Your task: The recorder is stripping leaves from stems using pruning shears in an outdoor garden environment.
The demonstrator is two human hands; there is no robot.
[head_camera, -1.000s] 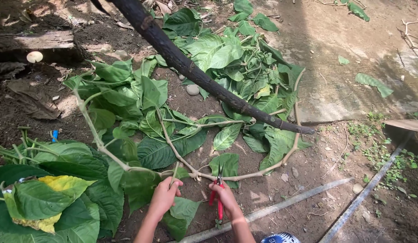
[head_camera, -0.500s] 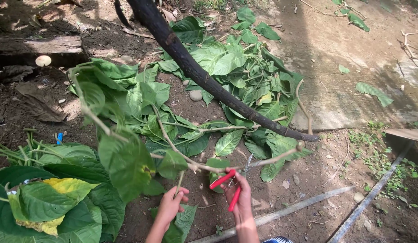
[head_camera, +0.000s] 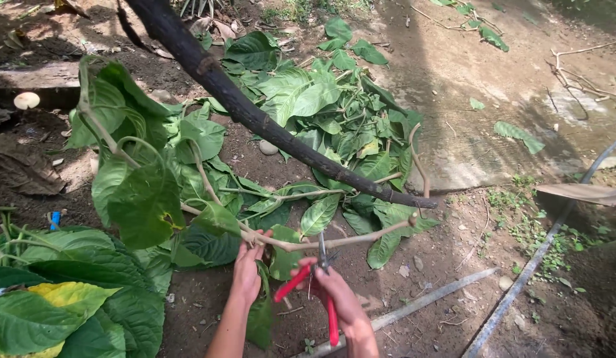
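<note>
left hand (head_camera: 248,265) clamped on the leafy branch (head_camera: 334,242), lifting it off the dirt so it's steady | right hand (head_camera: 334,292) gripping red-handled pruning shears (head_camera: 314,278), handles spread, blades just right of my left grip, I guess lining up a cut

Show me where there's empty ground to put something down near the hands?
Bare dirt lies right of the right hand, between the leafy branch and the thin pipe. The pale flat slab beyond is mostly open too. Left of the left hand it is crowded: big green leaves cover the ground. The red shears sit at the branch.
</note>
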